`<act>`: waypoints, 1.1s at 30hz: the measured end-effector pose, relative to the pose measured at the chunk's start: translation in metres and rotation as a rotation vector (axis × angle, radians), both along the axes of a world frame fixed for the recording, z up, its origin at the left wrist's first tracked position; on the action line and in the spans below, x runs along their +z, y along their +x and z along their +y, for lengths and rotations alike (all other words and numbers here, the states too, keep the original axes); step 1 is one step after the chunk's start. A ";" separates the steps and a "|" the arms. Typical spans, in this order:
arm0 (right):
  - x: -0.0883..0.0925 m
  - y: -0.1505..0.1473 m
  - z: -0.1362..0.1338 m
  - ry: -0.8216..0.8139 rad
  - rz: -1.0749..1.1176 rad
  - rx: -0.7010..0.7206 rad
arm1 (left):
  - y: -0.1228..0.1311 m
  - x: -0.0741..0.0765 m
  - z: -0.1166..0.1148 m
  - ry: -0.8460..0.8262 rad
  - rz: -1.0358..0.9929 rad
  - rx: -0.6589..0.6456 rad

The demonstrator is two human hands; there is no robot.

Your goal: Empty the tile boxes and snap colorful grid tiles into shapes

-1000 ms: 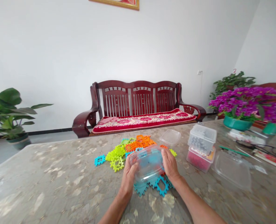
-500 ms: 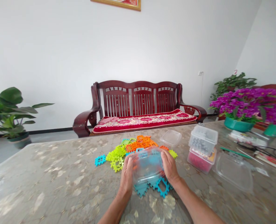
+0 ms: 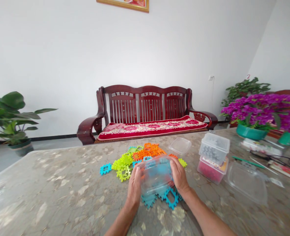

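Both hands on one clear plastic container (image 3: 156,175), tipped up over the table (image 3: 61,190); left hand (image 3: 135,183) wraps its left side, fingers curled onto the wall; right hand (image 3: 179,175) clamps the right side, thumb over the top edge; container sits between the palms, low over a cluster of blue interlocking tiles (image 3: 168,196), some blue ones visible through the plastic; can't tell if its lower edge touches the tiles; more tiles just beyond it: lime green tiles (image 3: 122,165) to the left, orange tiles (image 3: 148,150) behind, one stray blue tile (image 3: 105,168) further left, apart from the heap; right of the hands: small clear lid (image 3: 180,146), two stacked tubs, clear tub (image 3: 214,147) sitting on a red tub (image 3: 212,170); large clear lid (image 3: 246,182) lying flat beside them; purple flowers (image 3: 260,111) in a teal pot at the far right edge; wooden bench (image 3: 147,111) with a red cushion against the wall past the table; leafy plant (image 3: 9,118) on the floor, far left
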State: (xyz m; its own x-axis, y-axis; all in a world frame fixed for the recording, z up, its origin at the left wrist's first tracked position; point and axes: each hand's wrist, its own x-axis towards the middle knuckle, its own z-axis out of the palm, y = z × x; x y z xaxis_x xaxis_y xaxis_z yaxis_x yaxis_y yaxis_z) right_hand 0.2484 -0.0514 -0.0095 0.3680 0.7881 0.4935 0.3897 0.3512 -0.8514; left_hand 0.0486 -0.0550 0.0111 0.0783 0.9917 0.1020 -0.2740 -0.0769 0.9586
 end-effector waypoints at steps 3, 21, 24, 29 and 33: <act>-0.003 0.001 0.001 -0.018 0.015 -0.003 | -0.001 0.004 0.000 -0.011 0.017 -0.011; 0.013 -0.002 -0.008 0.067 -0.025 0.046 | 0.002 0.006 -0.001 -0.059 -0.059 0.010; 0.016 -0.002 -0.008 0.069 -0.011 0.065 | 0.001 0.005 0.001 -0.055 -0.080 -0.005; 0.016 -0.003 -0.007 0.025 0.038 0.087 | 0.001 0.002 0.004 -0.046 -0.089 0.010; 0.012 -0.006 -0.006 -0.009 0.062 0.043 | 0.000 0.001 0.005 -0.052 -0.094 0.000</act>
State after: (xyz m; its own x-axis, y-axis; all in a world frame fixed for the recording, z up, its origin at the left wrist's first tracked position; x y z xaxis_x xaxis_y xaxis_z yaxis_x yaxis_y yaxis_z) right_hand 0.2429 -0.0572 0.0025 0.3636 0.8079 0.4637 0.3208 0.3587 -0.8766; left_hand 0.0485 -0.0500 0.0119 0.0709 0.9958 0.0572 -0.3625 -0.0276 0.9316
